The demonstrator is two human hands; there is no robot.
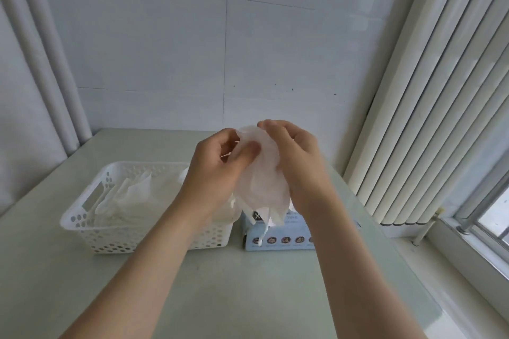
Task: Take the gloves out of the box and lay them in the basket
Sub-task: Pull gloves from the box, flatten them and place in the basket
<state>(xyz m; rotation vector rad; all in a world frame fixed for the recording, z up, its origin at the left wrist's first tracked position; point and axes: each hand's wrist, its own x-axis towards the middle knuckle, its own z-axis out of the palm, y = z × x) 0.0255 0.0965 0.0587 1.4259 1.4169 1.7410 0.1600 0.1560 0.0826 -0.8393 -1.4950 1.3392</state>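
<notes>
Progress check: a fair pile of gloves (129, 195) is already laid in the white basket (82, 213), so a good part of the job can be counted as done. One thin, see-through glove (261, 181) is held up in the air between both hands, above the spot where the basket and the light blue box (278, 238) sit just beside each other on the table (248, 292).

The left hand (217, 170) is curled, with thumb and fingers pinched on the glove's upper left edge. The right hand (298, 162) is curled too, with fingers hooked over the top of the glove and the rest draped along the palm. The glove's lower end hangs down to the top of the box (whether the tip is fully out of the opening can't be told, since it's hidden behind the glove itself).

It looks like the glove is being spread or separated before being put down, though that's only a guess. What's left: this one is to be carried left and laid on the pile, then whatever remains in the box is to be pulled. How many are left inside can't be seen.
</notes>
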